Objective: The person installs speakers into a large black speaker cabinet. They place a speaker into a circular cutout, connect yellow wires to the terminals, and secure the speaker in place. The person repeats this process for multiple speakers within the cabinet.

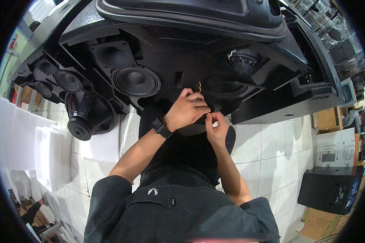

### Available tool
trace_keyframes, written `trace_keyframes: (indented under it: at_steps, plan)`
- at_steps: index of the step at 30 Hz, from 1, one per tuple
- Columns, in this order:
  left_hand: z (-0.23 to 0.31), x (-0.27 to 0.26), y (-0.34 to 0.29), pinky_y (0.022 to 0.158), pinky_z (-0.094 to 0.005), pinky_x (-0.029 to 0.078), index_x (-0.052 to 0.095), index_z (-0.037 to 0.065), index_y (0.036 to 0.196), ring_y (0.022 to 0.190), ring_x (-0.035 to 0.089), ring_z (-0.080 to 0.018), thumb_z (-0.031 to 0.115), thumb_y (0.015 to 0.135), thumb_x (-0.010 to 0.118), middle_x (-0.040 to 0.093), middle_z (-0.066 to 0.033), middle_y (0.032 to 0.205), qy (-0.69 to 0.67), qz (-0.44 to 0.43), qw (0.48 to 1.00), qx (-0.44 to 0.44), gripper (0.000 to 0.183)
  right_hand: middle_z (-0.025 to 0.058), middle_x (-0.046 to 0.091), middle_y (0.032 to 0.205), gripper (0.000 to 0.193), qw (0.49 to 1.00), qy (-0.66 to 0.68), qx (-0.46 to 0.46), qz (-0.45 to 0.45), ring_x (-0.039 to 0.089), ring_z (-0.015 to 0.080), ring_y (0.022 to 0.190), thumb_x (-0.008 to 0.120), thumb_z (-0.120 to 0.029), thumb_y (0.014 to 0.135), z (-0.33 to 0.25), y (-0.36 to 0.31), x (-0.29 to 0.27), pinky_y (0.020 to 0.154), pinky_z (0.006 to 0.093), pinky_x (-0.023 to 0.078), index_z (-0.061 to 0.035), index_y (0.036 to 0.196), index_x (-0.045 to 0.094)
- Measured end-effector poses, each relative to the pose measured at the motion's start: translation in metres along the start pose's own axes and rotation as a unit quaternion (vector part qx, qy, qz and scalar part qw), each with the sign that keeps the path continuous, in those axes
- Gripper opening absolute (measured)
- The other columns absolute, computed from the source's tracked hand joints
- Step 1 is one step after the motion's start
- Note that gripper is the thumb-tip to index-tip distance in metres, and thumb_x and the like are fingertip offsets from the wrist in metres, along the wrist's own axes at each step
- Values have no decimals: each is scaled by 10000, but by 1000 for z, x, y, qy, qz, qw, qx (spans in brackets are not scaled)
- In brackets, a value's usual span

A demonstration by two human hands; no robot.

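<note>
Both my hands meet at the lower front of a large black speaker cabinet. My left hand, with a black watch on its wrist, bends its fingers together beside a yellow wire that sticks out of the cabinet. What its fingertips pinch is too small to tell. Fingertip to fingertip with it, my right hand is closed, and a small white piece shows between its fingers. A round speaker driver sits in the cabinet to the left, and a dark round opening lies to the right.
A loose large speaker driver stands at the left, near white foam sheets. Another cabinet with small drivers is at the far left. At right are a black box-shaped unit, cardboard and a grey panel.
</note>
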State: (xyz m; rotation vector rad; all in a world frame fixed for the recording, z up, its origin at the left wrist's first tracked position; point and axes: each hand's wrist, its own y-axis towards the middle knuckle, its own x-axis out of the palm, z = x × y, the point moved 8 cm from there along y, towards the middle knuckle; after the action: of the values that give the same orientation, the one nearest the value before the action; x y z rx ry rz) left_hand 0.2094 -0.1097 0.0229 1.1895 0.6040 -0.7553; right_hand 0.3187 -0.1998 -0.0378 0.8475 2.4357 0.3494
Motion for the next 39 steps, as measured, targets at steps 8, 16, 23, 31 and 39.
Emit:
trace_keyframes:
  at_steps: [8,16,23,31,39]
  plan:
    - [1,-34,-16,985,-430,441,753,118,1038,1126,620,-263,107,804,782,712,-26,1147,-59,143,983,-103,236,94,681,782,137,994,68,65,-48,644,138,693,637,-118,986,16,-9,8,646,278,499,11,943,651]
    - [-52,26,-55,695,-229,494,733,18,1074,843,675,-83,138,938,743,752,-43,940,-400,156,809,-403,182,56,681,790,253,964,145,222,-5,628,100,720,578,-213,1042,48,-13,13,652,258,491,15,965,659]
    - [-49,34,-57,775,-232,519,749,6,1062,847,672,-76,70,928,739,751,-27,898,-471,158,772,-398,148,42,704,922,249,945,237,207,-94,672,88,813,621,-231,1029,32,29,26,655,237,523,-1,1114,668]
    - [-39,27,-50,902,-288,517,758,31,1074,1109,625,-166,85,964,703,643,-92,1248,-427,159,807,-376,134,31,716,950,206,925,312,179,-123,656,84,789,619,-204,1032,34,34,46,681,231,530,-25,1112,681]
    - [-39,41,-44,971,-286,488,727,17,1132,1110,639,-156,78,987,668,696,-86,1183,-442,138,805,-371,168,39,734,937,186,932,308,177,-77,659,83,794,656,-164,1002,44,33,35,689,245,527,-4,1079,712]
